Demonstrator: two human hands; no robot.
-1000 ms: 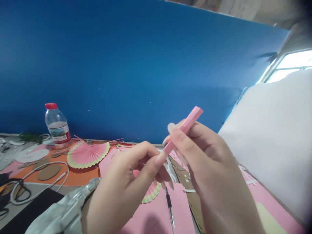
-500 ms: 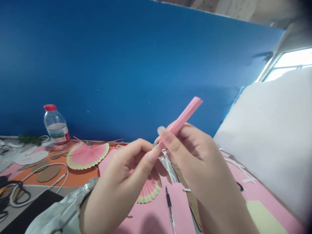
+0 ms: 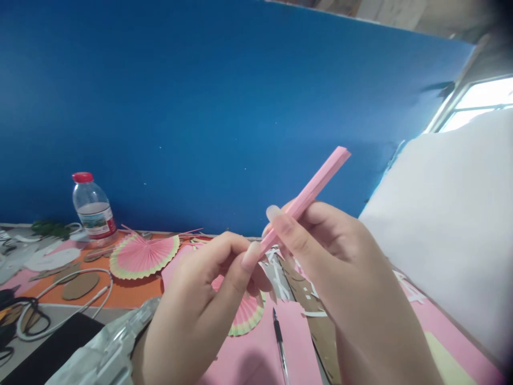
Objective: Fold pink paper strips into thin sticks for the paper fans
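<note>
Both my hands hold a folded pink paper strip (image 3: pixel 320 179), pleated tight into a narrow bar that points up and to the right. My right hand (image 3: pixel 332 262) is closed round its middle, thumb pressed along its near side. My left hand (image 3: pixel 216 289) pinches its lower end between thumb and forefinger. Below the hands on the table lie a pink and yellow pleated paper fan (image 3: pixel 246 315) and a black pen (image 3: pixel 280 345).
A larger pink and yellow paper fan (image 3: pixel 142 255) lies on orange paper at the left, near a water bottle (image 3: pixel 93 209) with a red cap. Cardboard pieces (image 3: pixel 80 285), a white cable (image 3: pixel 64 310), paper scraps and a white sheet (image 3: pixel 452 214) at the right surround the pink table cover.
The pink strip has slid further out above my right hand, so more of it shows. My hands have stayed close together, shifting slightly right.
</note>
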